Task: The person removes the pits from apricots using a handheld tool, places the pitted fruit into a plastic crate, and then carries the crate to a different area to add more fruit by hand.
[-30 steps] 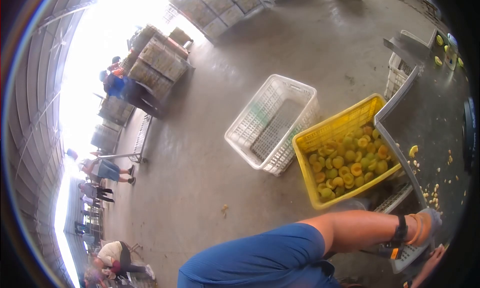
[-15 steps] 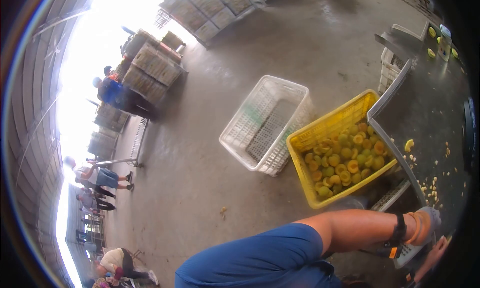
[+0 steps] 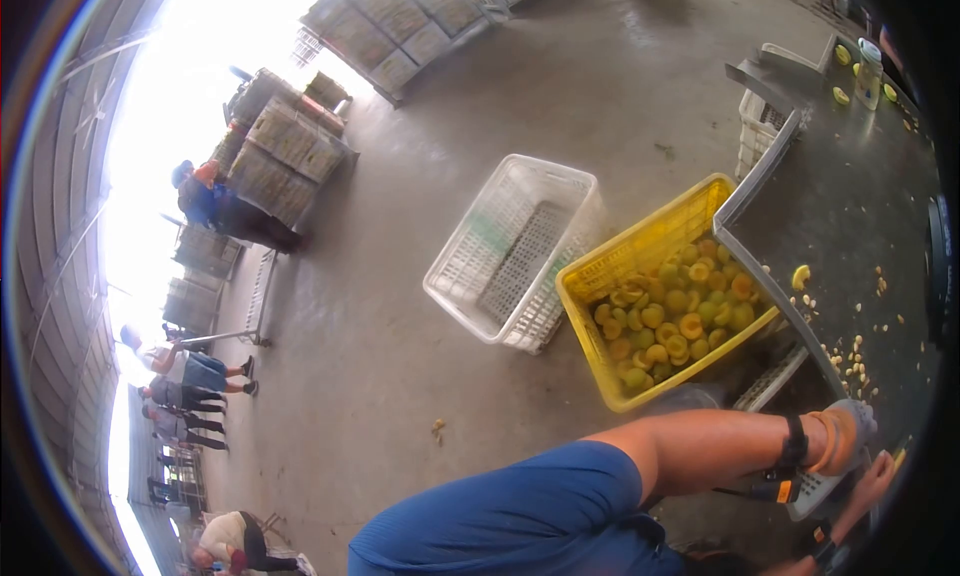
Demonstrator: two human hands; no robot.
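My right hand (image 3: 855,424), in a grey glove, is closed over the edge of the dark tabletop at the lower right; what it grips is hidden. Close below it, my left hand (image 3: 876,476) pinches a yellow fruit piece (image 3: 899,462). Both wrists wear black straps. Near my right hand, pale pits (image 3: 855,364) and a yellow fruit slice (image 3: 800,277) lie on the table (image 3: 850,206). A yellow crate (image 3: 612,390) of halved fruit stands against the table edge.
An empty white crate (image 3: 462,317) is beside the yellow one. Another white crate (image 3: 754,136) stands by the table's far end. A bottle (image 3: 868,78) and fruit pieces are on the table. Stacked crates (image 3: 285,156), a trolley (image 3: 262,296) and several people are farther away.
The view has shifted, moving the crates and table slightly left in the picture. The yellow piece in my left hand now shows more clearly. My right hand remains closed at the table edge.
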